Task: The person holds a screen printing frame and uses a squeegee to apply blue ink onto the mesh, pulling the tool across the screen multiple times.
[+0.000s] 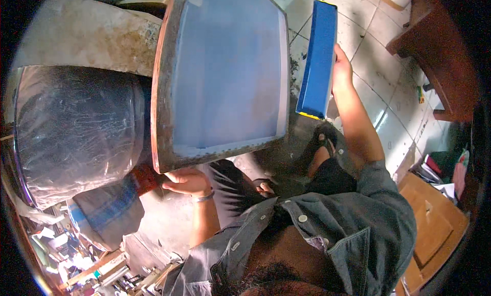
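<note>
A large wooden screen frame (162, 91) with pale blue mesh stands tilted in the upper middle. My left hand (186, 182) grips its lower corner from below. My right hand (341, 66) is raised to the right and holds a long blue trough-shaped coater (317, 58) upright, just beside the frame's right edge and apart from it. My legs and sandalled feet show below the frame.
A drum covered in clear plastic (76, 132) stands at the left, with a stained slab (87, 35) behind it. A white tiled floor (378, 86) lies at the right, with a brown wooden bench (434, 45), cardboard (434, 219) and clutter at the lower left.
</note>
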Demonstrator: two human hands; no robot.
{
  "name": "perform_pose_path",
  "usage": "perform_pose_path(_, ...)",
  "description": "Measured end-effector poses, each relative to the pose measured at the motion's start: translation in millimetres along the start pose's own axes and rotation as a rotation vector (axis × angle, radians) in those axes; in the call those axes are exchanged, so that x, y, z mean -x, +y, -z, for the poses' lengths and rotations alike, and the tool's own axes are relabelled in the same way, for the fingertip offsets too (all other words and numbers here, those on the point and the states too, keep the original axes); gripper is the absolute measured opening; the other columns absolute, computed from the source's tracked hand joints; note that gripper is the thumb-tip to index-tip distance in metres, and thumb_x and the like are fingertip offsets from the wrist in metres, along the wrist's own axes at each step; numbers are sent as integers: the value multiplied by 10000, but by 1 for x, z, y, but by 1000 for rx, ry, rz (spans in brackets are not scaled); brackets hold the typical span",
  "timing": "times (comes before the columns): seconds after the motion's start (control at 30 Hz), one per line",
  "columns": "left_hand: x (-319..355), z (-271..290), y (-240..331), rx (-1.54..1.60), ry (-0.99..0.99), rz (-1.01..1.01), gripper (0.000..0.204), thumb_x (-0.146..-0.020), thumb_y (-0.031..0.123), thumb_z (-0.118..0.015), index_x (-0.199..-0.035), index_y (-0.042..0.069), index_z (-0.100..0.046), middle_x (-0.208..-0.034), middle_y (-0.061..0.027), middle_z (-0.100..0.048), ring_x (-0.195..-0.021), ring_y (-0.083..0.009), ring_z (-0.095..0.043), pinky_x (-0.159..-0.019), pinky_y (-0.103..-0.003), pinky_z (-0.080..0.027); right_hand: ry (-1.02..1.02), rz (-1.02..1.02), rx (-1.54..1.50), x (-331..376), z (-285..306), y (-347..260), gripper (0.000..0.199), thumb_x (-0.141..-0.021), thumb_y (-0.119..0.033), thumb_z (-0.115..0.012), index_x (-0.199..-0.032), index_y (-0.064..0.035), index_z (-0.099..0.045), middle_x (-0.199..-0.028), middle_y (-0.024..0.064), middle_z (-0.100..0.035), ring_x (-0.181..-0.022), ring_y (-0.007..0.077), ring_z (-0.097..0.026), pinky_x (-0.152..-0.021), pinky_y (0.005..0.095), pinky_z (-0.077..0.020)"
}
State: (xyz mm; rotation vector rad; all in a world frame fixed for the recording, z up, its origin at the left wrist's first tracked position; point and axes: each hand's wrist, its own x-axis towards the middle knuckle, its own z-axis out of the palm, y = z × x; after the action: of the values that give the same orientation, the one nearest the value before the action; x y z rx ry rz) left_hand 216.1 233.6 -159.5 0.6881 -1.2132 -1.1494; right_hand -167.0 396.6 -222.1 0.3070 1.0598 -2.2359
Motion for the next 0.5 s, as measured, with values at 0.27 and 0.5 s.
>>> perform_pose_path(0.27,-15,-7,-38,-478,121,-488,827,-852,711,-303,-1385,82,-372,-1444,-114,-336,-1290,-304,-368,-1086,-486,-277,24,61,-31,2,35,2,376,-951,-360,-437,-1062,-43,-606,-926,103,-663,-761,230,-631,-717,384,-520)
perform_pose_path(0.5,-6,-55,-3,-129,54,-174,679,-954,551,-260,-1340,11,-405,-1416,-149,-370,-1268,-308,-396,-1089,-478,-284,5,78,-70,-5,58,2,383,-943,-375,-457,-1062,-44,-610,-936,99,-664,-769,229,-632,-728,382,-517)
